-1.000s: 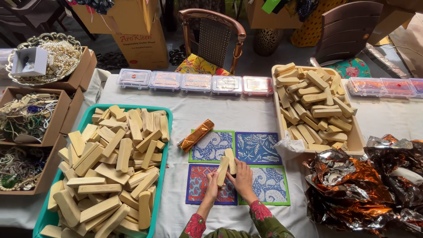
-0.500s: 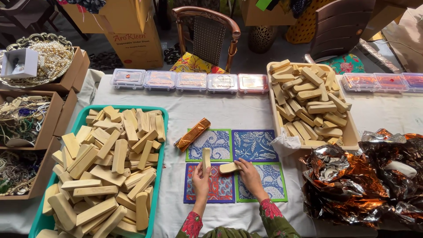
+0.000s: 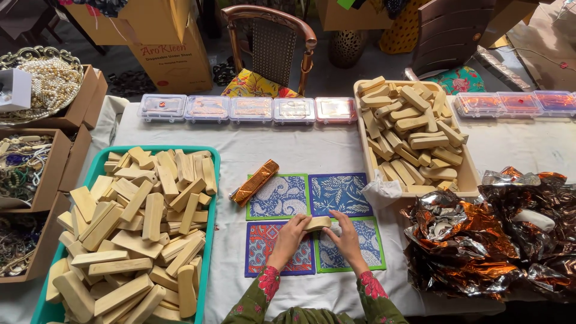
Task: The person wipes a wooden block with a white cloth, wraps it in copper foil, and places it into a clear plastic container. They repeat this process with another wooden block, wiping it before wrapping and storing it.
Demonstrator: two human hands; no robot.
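My left hand (image 3: 290, 236) and my right hand (image 3: 344, 235) hold a pale tan bar (image 3: 318, 223) between them, lying flat over four patterned squares (image 3: 338, 193) on the white tablecloth. A bar wrapped in shiny copper foil (image 3: 255, 182) lies just beyond the squares, to the left. A teal tray (image 3: 211, 228) heaped with pale bars stands left of my hands. A beige tray (image 3: 362, 129) of similar bars stands at the right back.
Crumpled copper and silver foil (image 3: 480, 234) is piled at the right. A row of clear lidded boxes (image 3: 249, 110) lines the table's far edge, with more (image 3: 516, 103) at far right. Cardboard boxes of beads (image 3: 27, 168) sit left. A chair (image 3: 270, 42) stands behind.
One second ago my hands held two bars upright together. Half a second ago they were apart, one in each hand. Now both hands grip one bar lying flat.
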